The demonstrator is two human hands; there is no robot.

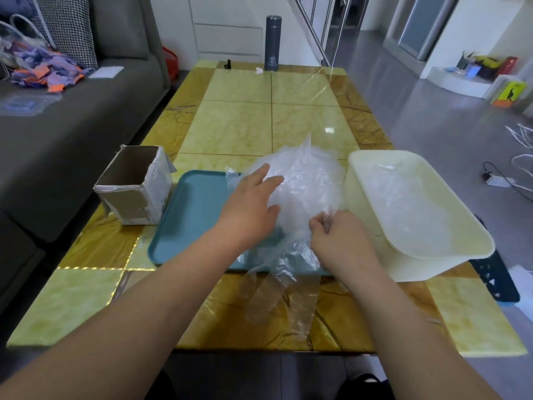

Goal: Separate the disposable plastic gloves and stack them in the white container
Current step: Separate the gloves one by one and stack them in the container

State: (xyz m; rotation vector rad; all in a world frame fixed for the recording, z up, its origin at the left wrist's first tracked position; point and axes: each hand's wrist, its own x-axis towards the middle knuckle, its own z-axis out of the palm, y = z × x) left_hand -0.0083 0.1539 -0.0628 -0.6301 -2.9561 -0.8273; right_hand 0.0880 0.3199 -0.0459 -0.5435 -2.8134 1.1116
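The left hand (pixel 253 206) rests open-fingered on the glove pile (pixel 308 177); the right hand's (pixel 337 241) curled fingers pinch 1 glove (pixel 329 213).

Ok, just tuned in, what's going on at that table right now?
A person is working through a pile of clear plastic gloves heaped on a teal tray. The left hand lies flat on the pile, steadying it, while the right hand pinches one glove at the pile's near edge. More clear plastic trails off the tray's front onto the table. The white container stands just right of the tray and seems to hold some gloves already.
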